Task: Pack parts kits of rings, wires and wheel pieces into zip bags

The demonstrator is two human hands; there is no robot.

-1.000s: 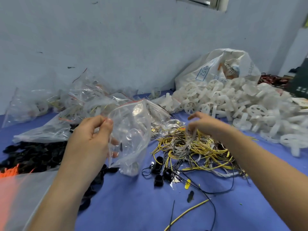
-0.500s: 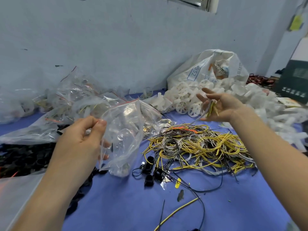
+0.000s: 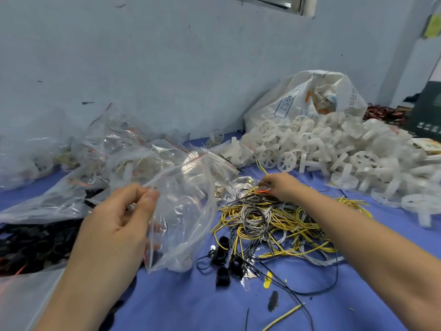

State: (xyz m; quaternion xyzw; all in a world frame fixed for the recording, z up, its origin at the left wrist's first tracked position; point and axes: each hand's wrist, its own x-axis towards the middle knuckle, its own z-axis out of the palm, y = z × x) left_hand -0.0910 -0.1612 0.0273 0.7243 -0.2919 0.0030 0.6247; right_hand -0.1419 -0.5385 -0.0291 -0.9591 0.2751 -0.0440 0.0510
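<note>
Our left hand (image 3: 114, 218) pinches the zip bag (image 3: 188, 206) while our right hand (image 3: 280, 187) pinches wires (image 3: 274, 220); next we likely drop them in

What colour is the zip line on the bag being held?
Red, across the clear zip bag; head view.

Single view, worn on my head: wide-angle, facing forward and down across the blue tabletop (image 3: 358, 297) to the wall (image 3: 167, 56) behind. Close in, with my left hand (image 3: 119, 218), right hand (image 3: 282, 187) and both forearms filling the lower frame.
</note>
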